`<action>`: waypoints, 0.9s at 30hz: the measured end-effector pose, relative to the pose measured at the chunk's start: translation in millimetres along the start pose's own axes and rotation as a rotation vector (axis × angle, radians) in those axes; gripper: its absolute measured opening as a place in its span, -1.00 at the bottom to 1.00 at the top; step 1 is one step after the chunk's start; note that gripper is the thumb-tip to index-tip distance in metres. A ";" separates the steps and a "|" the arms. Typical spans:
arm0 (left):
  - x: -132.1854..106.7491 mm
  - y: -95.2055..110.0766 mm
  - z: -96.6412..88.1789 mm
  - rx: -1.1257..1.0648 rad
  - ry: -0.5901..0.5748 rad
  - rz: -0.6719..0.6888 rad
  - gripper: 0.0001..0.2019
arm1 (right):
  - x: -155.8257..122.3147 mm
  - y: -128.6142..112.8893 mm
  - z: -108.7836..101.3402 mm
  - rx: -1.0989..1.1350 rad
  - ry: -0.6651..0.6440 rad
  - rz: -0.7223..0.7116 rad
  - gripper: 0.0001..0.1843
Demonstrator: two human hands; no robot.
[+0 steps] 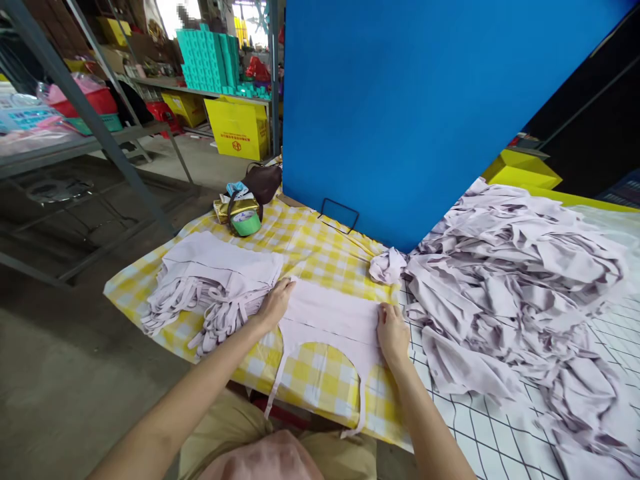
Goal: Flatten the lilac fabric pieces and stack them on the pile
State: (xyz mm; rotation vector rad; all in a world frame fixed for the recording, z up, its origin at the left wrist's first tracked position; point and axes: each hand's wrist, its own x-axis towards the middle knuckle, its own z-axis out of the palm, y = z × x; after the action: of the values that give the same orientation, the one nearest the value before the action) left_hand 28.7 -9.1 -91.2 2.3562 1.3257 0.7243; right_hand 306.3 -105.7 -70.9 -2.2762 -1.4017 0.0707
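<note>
A pale lilac garment (333,313) with thin straps lies flat on the yellow checked tablecloth (320,253) in front of me. My left hand (275,303) rests flat on its left edge, fingers stretched out. My right hand (391,331) presses flat on its right edge, fingers also extended. Two straps hang over the table's front edge. To the left lies a stack of folded lilac garments (215,277) with straps trailing. To the right spreads a big loose heap of the same lilac garments (520,280).
A blue upright board (400,107) stands behind the table. Tape rolls (245,217) and a dark brown pouch (264,181) sit at the far left corner. A white grid-patterned cloth (500,440) covers the right side. Metal shelving (75,133), yellow boxes (239,127) and teal boxes (207,60) stand beyond.
</note>
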 end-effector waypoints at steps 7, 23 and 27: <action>-5.7 30.7 11.8 0.199 -0.098 0.116 -0.59 | -20.2 5.8 8.0 -0.085 -0.069 -0.250 -0.55; -22.3 79.4 15.1 0.251 -0.306 0.168 -0.47 | -129.9 20.1 -58.4 0.237 -0.334 0.050 -0.59; -26.2 114.1 33.7 0.119 -0.431 0.344 -0.47 | -201.8 21.9 -30.8 0.253 -0.778 0.210 -0.72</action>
State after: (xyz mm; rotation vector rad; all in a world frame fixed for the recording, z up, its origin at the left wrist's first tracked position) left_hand 115.4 -90.9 -66.1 2.6702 0.8123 0.1993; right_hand 236.5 -297.6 -91.5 -2.2509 -1.3601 1.2353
